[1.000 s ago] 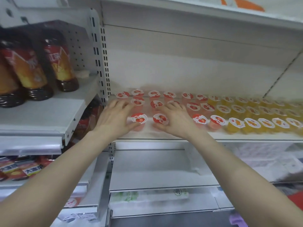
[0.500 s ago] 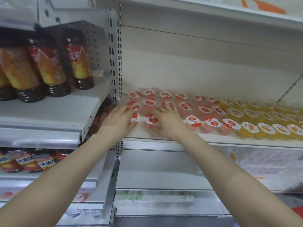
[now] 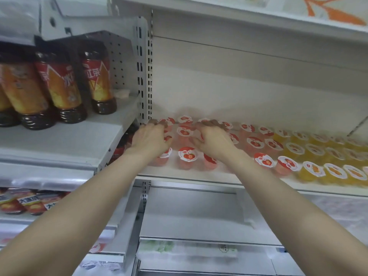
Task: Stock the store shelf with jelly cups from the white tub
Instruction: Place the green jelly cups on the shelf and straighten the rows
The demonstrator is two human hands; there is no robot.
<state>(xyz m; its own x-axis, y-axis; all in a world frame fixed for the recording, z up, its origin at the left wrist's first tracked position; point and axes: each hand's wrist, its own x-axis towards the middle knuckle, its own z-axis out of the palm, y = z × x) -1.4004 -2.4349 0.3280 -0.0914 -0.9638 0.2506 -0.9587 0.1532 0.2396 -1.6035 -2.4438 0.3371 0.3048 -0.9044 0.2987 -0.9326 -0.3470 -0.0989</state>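
Observation:
Rows of red strawberry jelly cups stand on the left part of the white shelf, and orange jelly cups continue the rows to the right. My left hand lies palm down over the leftmost cups, its fingertips on the back row by the slotted post. My right hand lies the same way just to the right, fingers spread over the middle and back cups. One cup in the middle row shows between the two hands. Neither hand lifts a cup. The white tub is out of view.
Tall iced-tea bottles fill the neighbouring shelf on the left, past the slotted upright post. Red snack packs sit on a lower left shelf. A bare white shelf lies below, and another shelf edge overhangs above.
Both hands have slid from the front row toward the back of the shelf, so the front cups now show in front of them. The view has shifted closer.

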